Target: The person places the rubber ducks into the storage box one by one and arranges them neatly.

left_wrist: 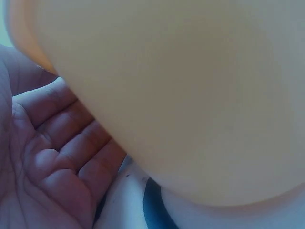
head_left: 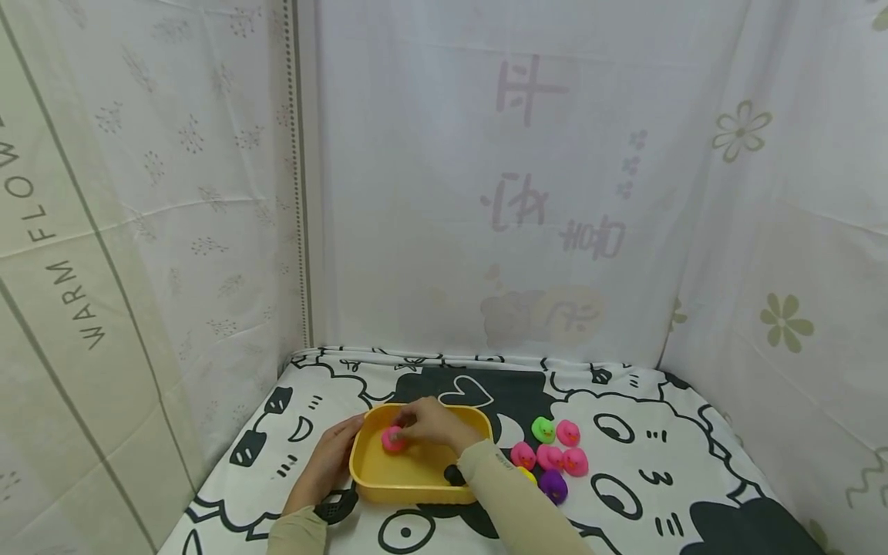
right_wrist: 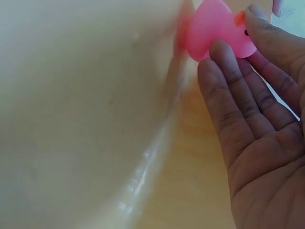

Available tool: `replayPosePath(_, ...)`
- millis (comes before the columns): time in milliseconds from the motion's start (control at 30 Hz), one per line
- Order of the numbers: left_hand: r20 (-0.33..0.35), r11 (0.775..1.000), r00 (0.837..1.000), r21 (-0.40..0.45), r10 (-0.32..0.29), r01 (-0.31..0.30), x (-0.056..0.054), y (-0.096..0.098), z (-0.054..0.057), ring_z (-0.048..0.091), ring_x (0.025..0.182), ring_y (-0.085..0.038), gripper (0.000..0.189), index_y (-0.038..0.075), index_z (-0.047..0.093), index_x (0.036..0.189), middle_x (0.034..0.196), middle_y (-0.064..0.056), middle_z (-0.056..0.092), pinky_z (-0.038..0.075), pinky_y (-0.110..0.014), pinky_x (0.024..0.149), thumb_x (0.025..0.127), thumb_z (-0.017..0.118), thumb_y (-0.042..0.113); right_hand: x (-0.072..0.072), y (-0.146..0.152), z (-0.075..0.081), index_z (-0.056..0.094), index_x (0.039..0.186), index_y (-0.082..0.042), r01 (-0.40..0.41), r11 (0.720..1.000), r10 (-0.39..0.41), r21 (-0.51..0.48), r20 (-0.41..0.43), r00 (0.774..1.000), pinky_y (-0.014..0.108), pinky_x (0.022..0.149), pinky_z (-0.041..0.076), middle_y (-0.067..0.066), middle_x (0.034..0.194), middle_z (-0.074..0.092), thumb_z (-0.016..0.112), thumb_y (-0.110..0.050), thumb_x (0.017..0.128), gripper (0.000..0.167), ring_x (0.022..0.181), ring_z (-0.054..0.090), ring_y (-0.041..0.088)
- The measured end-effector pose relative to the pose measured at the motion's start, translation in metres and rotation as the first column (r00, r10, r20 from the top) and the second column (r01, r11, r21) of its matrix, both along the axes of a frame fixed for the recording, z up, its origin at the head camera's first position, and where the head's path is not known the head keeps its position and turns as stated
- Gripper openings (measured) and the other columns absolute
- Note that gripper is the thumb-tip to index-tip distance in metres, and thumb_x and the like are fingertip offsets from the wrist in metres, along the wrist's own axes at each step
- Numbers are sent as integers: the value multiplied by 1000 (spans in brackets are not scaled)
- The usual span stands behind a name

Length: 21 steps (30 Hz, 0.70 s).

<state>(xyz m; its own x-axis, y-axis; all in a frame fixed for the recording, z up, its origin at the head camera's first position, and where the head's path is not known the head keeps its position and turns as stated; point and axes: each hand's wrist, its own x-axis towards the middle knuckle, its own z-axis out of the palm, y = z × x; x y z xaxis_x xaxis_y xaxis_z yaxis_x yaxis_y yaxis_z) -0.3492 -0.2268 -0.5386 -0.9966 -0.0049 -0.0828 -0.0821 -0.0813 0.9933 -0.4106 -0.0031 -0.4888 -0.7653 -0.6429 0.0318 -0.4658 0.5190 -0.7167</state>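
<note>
A yellow plastic basin [head_left: 416,493] stands on the patterned cloth. My right hand [head_left: 430,422] reaches into it and pinches a pink rubber duck [head_left: 393,439] between thumb and fingers, near the basin's left inner wall. In the right wrist view, the duck [right_wrist: 214,28] shows its orange beak and one black eye beside the thumb. My left hand [head_left: 335,455] rests against the basin's outer left side. The left wrist view has its fingers [left_wrist: 71,119] extended along the basin's wall [left_wrist: 181,105], fingertips hidden behind it.
Right of the basin lie several pink ducks [head_left: 574,462], a green duck [head_left: 543,429] and a purple duck [head_left: 553,486]. A yellow toy [head_left: 527,474] is partly hidden by my right sleeve. Pale curtains [head_left: 430,193] hang behind and on both sides.
</note>
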Motion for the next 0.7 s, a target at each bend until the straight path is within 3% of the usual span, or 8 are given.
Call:
replayPosePath(400, -16, 1000, 1000, 1, 1, -1, 2, 1, 2, 61, 122, -28, 65, 3, 53, 144, 144, -17, 55, 55, -37, 97, 99, 56, 50, 0, 1, -1, 76, 108, -18, -9, 999, 10, 46, -30, 999, 19, 78, 54, -14, 92, 68, 81, -30, 86, 25, 82, 60, 6)
replayPosePath(700, -8, 999, 1000, -27, 18, -18, 3, 3, 2, 61, 122, -28, 55, 3, 53, 144, 144, -17, 55, 55, -38, 97, 105, 50, 42, 4, 1, 1, 77, 108, -19, -21, 998, 22, 51, -13, 1000, 19, 77, 53, -15, 92, 67, 81, -27, 86, 24, 82, 59, 7)
